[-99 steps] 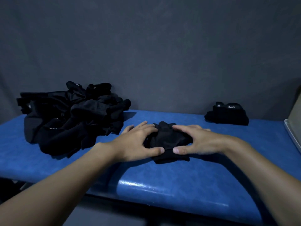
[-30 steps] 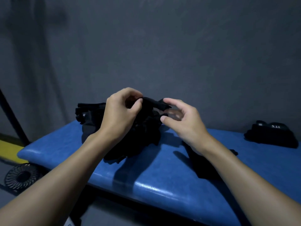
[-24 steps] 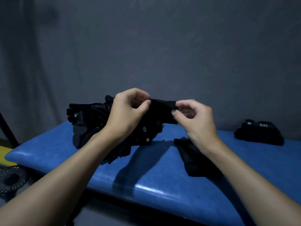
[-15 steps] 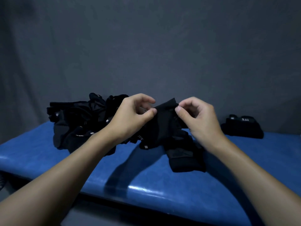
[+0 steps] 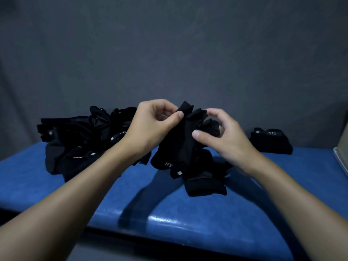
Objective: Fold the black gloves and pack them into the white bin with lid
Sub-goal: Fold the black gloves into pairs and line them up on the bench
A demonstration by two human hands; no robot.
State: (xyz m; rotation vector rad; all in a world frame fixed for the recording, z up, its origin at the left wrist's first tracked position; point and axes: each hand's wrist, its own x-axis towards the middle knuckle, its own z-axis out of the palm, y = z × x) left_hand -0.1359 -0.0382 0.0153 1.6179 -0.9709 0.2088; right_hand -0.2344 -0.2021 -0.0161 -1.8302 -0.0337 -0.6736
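Observation:
A black glove (image 5: 180, 144) hangs in the air above the blue bench (image 5: 169, 213). My left hand (image 5: 152, 127) pinches its top edge between thumb and fingers. My right hand (image 5: 222, 136) grips the same glove from the right, fingers curled into the fabric. Below it on the bench lies a folded black glove (image 5: 205, 185). A heap of loose black gloves (image 5: 82, 144) sits at the back left. Another folded black bundle marked 5.11 (image 5: 271, 141) rests at the back right. A pale edge of the white bin (image 5: 341, 157) shows at the far right.
A dark grey cloth backdrop (image 5: 169, 53) rises right behind the bench. The bench's front edge runs across the lower part of the view, with dark floor below.
Since one second ago my hands have carried the picked-up glove from the heap toward the bench middle, over the folded glove. The right hand has shifted its grip lower on the fabric.

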